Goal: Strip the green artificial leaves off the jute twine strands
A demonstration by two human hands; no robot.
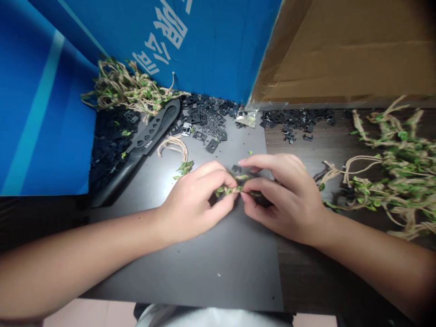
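Matte grey mat [184, 265]; left hand [192, 204], right hand [282, 200] pinch leafy jute twine [229, 190].

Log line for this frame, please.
left hand: pinches leafy jute twine | right hand: pinches it too | beyond: black plastic parts

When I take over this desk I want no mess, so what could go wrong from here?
The leafy jute twine pinched between the left hand and right hand could shed leaves; a loose leaf already lies on the grey mat. Tugging it might also scatter the small black plastic parts lying loose along the mat's far edge.
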